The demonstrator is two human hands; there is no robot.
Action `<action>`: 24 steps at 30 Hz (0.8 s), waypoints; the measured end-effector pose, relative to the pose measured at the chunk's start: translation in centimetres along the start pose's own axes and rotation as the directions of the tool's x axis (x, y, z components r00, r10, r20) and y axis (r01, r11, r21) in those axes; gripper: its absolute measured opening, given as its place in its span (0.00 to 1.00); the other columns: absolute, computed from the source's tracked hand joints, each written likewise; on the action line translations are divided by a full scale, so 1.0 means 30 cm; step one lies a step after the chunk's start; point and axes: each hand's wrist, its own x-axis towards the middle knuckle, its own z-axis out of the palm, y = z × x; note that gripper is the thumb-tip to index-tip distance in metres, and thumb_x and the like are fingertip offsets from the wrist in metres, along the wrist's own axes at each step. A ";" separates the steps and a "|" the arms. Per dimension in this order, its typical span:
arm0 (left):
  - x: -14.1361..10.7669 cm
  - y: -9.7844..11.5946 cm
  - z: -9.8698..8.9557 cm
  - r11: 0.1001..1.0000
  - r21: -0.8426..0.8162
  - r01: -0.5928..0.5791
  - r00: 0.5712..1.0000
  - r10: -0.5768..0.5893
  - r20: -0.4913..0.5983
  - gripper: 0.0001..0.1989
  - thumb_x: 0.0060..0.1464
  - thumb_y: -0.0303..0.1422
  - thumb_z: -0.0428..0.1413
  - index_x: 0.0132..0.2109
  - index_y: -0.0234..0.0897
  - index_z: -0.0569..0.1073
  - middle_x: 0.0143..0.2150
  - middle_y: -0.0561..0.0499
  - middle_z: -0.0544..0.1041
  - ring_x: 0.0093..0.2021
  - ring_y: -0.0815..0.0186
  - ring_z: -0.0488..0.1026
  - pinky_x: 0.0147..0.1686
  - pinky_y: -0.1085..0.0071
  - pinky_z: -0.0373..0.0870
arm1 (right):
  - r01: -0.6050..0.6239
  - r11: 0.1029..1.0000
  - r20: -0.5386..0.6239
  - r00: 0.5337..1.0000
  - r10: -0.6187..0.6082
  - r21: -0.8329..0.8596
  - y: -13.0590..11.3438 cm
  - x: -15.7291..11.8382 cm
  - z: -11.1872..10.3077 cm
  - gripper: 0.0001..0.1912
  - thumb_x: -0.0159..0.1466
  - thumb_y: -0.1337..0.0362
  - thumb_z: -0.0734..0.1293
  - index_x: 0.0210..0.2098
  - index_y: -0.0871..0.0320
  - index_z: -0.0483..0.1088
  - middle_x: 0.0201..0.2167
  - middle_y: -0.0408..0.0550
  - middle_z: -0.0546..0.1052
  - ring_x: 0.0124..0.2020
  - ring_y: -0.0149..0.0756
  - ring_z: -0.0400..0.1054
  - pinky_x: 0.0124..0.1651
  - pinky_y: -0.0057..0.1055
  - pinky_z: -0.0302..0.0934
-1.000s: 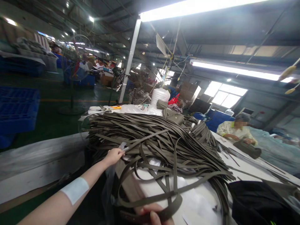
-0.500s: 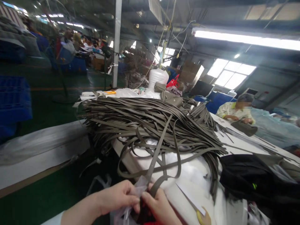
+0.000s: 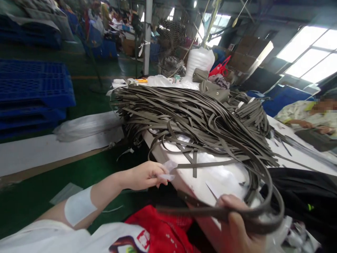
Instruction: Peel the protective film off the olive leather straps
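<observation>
My left hand (image 3: 143,175) is closed, pinching a crumpled piece of clear plastic film (image 3: 170,170) near the table's front edge. At the lower right, my right hand (image 3: 237,226) grips a long olive-brown strap (image 3: 265,225). The strap bends in a loop to the right of that hand, and its blurred free end points left. Beyond both hands a big heap of similar straps (image 3: 189,112) spreads over the white table (image 3: 168,154), several hanging in loose curls. A pointed metal blade (image 3: 212,192) shows just behind my right hand, its other end hidden.
A black cloth item (image 3: 302,189) lies at the right, with a co-worker (image 3: 302,112) seated behind the table. A white foam roll (image 3: 200,65) and a red bag (image 3: 221,67) stand at the far end. Stacked blue pallets (image 3: 34,88) stand at left.
My hands were close together at the strap and plastic; now they are apart. The right has swung right with the strap, the left keeps the plastic. The view has tilted down and turned left.
</observation>
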 end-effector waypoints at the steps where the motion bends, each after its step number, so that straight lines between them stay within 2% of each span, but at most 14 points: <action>1: 0.010 0.002 0.019 0.999 -0.037 0.013 0.999 -0.012 0.030 0.12 0.61 0.28 0.51 0.36 0.32 0.80 0.42 0.43 0.79 0.32 0.69 0.76 0.32 0.78 0.73 | 0.010 0.999 -0.066 0.998 -0.008 0.031 0.001 0.028 0.020 0.13 0.56 0.55 0.74 0.34 0.58 0.77 0.25 0.47 0.78 0.23 0.33 0.69 0.24 0.28 0.63; 5: 0.031 -0.004 0.065 0.987 -0.154 0.036 0.988 -0.012 0.152 0.11 0.57 0.24 0.52 0.38 0.33 0.79 0.42 0.45 0.78 0.29 0.72 0.75 0.27 0.81 0.73 | 0.008 0.991 -0.279 0.960 0.030 0.134 -0.008 0.106 0.072 0.13 0.58 0.55 0.74 0.33 0.59 0.76 0.23 0.44 0.77 0.18 0.26 0.61 0.20 0.24 0.57; 9: 0.034 -0.011 0.069 0.984 -0.175 0.047 0.972 -0.005 0.235 0.12 0.58 0.25 0.51 0.38 0.33 0.80 0.43 0.44 0.78 0.29 0.71 0.74 0.27 0.80 0.73 | -0.023 0.994 -0.326 0.944 0.057 0.108 -0.003 0.110 0.045 0.13 0.60 0.55 0.72 0.34 0.60 0.74 0.23 0.44 0.75 0.18 0.27 0.61 0.19 0.24 0.54; 13: 0.040 0.006 0.060 0.976 -0.214 0.040 0.960 0.022 0.280 0.14 0.61 0.31 0.50 0.39 0.33 0.81 0.43 0.43 0.79 0.32 0.67 0.75 0.30 0.78 0.74 | -0.029 0.999 -0.296 0.954 0.038 0.034 0.030 0.116 0.005 0.15 0.61 0.54 0.71 0.36 0.61 0.74 0.23 0.45 0.74 0.19 0.29 0.61 0.20 0.26 0.54; 18: 0.053 0.026 0.045 0.981 -0.191 -0.038 0.961 0.089 0.261 0.19 0.65 0.39 0.48 0.40 0.37 0.82 0.43 0.42 0.81 0.45 0.60 0.76 0.48 0.69 0.71 | -0.137 0.987 -0.200 0.973 0.117 -0.089 0.050 0.127 0.001 0.19 0.60 0.51 0.70 0.38 0.62 0.76 0.23 0.47 0.75 0.20 0.32 0.63 0.21 0.28 0.56; 24: 0.077 -0.001 0.044 0.978 -0.203 -0.044 0.955 0.101 0.280 0.22 0.65 0.43 0.47 0.40 0.36 0.82 0.43 0.41 0.80 0.45 0.59 0.76 0.47 0.70 0.70 | -0.149 0.969 -0.082 0.987 0.135 -0.196 0.064 0.143 0.028 0.20 0.59 0.49 0.70 0.36 0.62 0.78 0.16 0.42 0.70 0.18 0.30 0.60 0.22 0.28 0.57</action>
